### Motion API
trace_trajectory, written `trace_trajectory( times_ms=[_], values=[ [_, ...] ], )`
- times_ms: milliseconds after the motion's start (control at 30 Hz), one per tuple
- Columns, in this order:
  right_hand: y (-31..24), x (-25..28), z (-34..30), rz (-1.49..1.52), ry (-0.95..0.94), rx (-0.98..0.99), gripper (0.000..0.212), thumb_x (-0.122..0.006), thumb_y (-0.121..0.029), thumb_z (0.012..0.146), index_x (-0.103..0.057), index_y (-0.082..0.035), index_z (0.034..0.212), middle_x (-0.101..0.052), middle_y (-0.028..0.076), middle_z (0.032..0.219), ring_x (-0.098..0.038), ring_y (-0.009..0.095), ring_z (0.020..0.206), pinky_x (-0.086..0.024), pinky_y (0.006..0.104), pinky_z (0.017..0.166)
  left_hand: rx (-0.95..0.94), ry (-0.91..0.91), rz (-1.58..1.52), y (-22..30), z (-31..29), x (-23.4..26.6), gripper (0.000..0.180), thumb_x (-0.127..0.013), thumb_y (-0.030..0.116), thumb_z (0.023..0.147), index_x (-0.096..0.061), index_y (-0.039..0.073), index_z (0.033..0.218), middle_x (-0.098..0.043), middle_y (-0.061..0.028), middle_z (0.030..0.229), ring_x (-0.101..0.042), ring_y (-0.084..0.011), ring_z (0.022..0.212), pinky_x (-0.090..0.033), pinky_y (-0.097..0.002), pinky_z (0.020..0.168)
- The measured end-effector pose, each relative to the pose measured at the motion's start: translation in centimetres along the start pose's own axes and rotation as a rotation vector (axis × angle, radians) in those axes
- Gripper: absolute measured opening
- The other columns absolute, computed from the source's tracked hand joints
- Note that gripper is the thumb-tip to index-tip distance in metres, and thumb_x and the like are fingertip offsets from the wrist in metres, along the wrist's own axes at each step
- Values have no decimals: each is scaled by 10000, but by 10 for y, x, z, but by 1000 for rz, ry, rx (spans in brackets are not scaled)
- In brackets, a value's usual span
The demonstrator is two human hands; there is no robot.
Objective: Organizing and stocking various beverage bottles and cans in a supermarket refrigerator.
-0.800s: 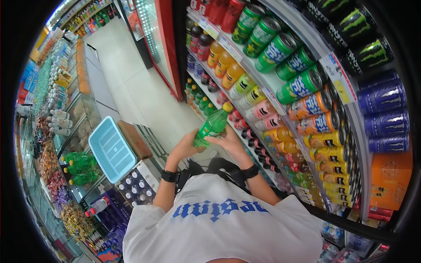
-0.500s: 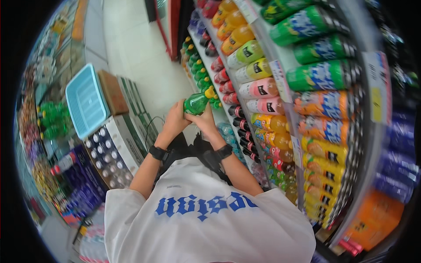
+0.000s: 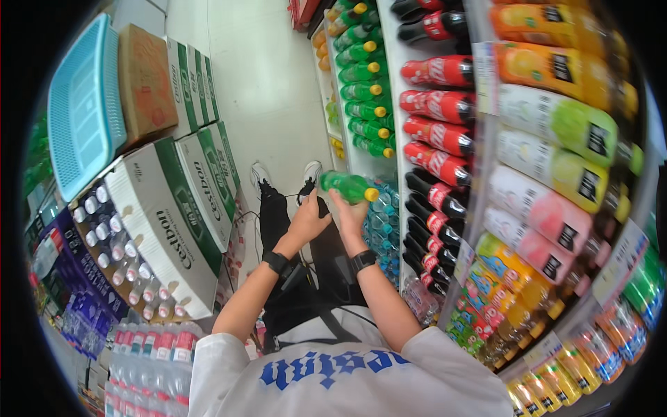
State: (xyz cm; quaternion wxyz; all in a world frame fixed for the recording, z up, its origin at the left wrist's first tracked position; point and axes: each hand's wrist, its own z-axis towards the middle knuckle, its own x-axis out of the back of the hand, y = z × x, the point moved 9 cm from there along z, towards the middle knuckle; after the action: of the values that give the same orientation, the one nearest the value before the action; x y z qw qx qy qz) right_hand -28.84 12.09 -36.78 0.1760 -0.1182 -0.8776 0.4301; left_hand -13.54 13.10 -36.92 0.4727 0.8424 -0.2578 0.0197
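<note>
A green soda bottle (image 3: 347, 186) with a yellow cap lies nearly sideways in front of me, its cap pointing right. My right hand (image 3: 349, 214) grips it from the near side, and part of the fingers is hidden by the bottle. Just left of it is my left hand (image 3: 308, 221), thumb and forefinger apart, close to the bottle's base and holding nothing that I can see. Each wrist wears a black band. Beyond the bottle, a row of similar green bottles (image 3: 365, 90) with yellow caps lines the bottom shelf.
Shelves on the right carry red-labelled cola bottles (image 3: 434, 128) and fruit drinks (image 3: 542, 194). Blue-tinted water bottles (image 3: 382, 222) stand low beside them. Stacked cartons (image 3: 170, 215), a brown box (image 3: 147, 83) and a light blue basket (image 3: 83, 104) flank the tiled aisle (image 3: 257, 83) on the left.
The bottle has tipped from cap-up to nearly sideways, cap to the right. My left hand has come away from it. The view has shifted down toward the lower shelves and my feet.
</note>
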Motion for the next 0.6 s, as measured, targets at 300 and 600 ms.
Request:
trace_trajectory(
  times_ms=[300, 600],
  values=[
    [75, 38, 85, 76, 316, 62, 554, -823, 3, 837, -486, -66, 1271, -592, 48, 1214, -630, 166, 1054, -550, 302, 884, 208, -179, -196, -80, 12, -47, 754, -676, 293, 910, -347, -57, 1491, -555, -348, 1325, -578, -489, 1207, -480, -484, 1017],
    [84, 48, 107, 135, 385, -167, 522, -824, -36, 845, -528, -121, 1267, -630, 47, 1170, -649, 196, 1005, -569, 369, 866, 310, -135, -236, -109, 8, -48, 694, -644, 270, 940, -348, -33, 1490, -573, -337, 1298, -587, -475, 1187, -481, -486, 1003]
  ],
)
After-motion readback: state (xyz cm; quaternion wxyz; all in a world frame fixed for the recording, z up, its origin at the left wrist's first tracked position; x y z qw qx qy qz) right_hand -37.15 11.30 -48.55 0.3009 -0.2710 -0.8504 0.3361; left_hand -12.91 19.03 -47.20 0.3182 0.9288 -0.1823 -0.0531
